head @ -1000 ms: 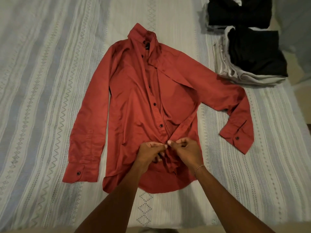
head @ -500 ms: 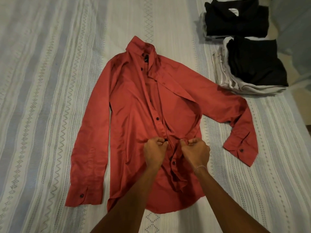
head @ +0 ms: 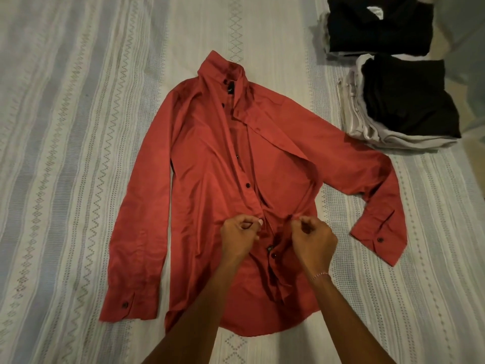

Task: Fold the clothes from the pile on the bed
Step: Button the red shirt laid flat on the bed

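A red long-sleeved button shirt lies front up on the bed, collar at the far end and both sleeves spread outward. Its upper front hangs open; one dark button near the hem looks fastened. My left hand pinches the button-side edge of the front, low on the shirt. A hand's width to the right, my right hand pinches the opposite edge. The fabric between them is bunched.
The bed is covered by a white bedspread with grey patterned stripes. At the far right stand two stacks of folded clothes: a black pile behind and a black garment on pale ones in front.
My hands have moved up the shirt front from near the hem and drawn slightly apart. The view has shifted so the shirt sits lower in the frame.
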`<state>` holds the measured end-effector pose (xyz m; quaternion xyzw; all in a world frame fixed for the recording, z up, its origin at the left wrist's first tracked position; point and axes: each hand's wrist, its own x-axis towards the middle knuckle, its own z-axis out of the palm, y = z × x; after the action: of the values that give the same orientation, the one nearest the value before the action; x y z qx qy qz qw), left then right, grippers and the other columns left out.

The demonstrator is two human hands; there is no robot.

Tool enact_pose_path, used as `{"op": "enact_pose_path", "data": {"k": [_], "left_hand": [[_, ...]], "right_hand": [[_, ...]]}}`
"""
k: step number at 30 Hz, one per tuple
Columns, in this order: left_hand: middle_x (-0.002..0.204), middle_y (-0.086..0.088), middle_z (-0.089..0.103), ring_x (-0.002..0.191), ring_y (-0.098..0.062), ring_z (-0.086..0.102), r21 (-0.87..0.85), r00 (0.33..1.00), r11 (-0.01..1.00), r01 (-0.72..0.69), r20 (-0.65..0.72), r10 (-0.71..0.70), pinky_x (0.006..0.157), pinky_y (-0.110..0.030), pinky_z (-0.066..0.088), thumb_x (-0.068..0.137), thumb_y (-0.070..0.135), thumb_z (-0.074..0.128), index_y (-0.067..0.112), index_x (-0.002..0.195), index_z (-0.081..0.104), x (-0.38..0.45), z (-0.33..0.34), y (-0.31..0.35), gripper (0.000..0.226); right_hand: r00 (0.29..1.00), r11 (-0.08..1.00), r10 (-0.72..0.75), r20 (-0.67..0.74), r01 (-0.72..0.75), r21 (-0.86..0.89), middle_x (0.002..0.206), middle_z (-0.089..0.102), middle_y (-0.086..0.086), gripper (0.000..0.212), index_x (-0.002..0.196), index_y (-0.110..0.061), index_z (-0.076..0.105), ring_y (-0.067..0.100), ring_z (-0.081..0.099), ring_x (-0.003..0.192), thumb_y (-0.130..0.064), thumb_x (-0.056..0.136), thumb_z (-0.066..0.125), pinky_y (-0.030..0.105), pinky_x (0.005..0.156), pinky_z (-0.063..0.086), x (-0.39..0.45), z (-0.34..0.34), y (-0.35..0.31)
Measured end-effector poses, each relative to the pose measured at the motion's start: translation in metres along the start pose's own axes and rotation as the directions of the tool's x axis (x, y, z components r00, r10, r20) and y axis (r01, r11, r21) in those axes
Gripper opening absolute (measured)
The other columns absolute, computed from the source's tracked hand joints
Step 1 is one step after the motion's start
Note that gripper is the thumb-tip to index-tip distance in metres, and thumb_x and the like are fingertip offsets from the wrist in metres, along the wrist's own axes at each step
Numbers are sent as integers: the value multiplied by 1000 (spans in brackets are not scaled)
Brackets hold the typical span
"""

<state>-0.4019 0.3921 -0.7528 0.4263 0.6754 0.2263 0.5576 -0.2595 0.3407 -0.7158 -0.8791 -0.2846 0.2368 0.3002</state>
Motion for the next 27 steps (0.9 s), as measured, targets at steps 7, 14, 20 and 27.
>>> {"op": "enact_pose_path", "data": {"k": [7,14,20,27], "left_hand": [[73,-12,73,61,-13,64,-145,997,989,33,73,-23,61,-28,54,91,10,71,9,83,76,-6,-11,19,10],[71,-5,71,65,-10,66,-149,989,988,45,147,-23,70,-29,60,91,8,71,9,87,76,8,-21,16,7],[71,-8,70,63,-11,69,-202,959,961,191,247,-139,66,-26,61,93,8,68,4,93,74,25,-23,14,7],[79,-3,75,69,-10,72,-213,932,944,254,316,-180,71,-24,58,94,17,69,7,105,74,37,-28,6,16]], "right_hand": [[915,942,-334,226,315,116,85,64,-8,9,88,-16,69,-1,57,78,-23,93,69,4,73,37,-11,26,-15],[876,926,-373,306,330,184,83,69,-9,7,95,-14,70,7,61,69,-18,97,64,8,64,41,2,41,-9],[891,918,-246,380,89,386,88,76,-13,14,98,-23,77,5,70,79,-14,95,67,17,70,53,8,50,1],[902,901,-215,375,36,431,82,75,-3,8,92,-18,77,15,72,79,-16,86,80,28,73,58,6,61,7]]}}
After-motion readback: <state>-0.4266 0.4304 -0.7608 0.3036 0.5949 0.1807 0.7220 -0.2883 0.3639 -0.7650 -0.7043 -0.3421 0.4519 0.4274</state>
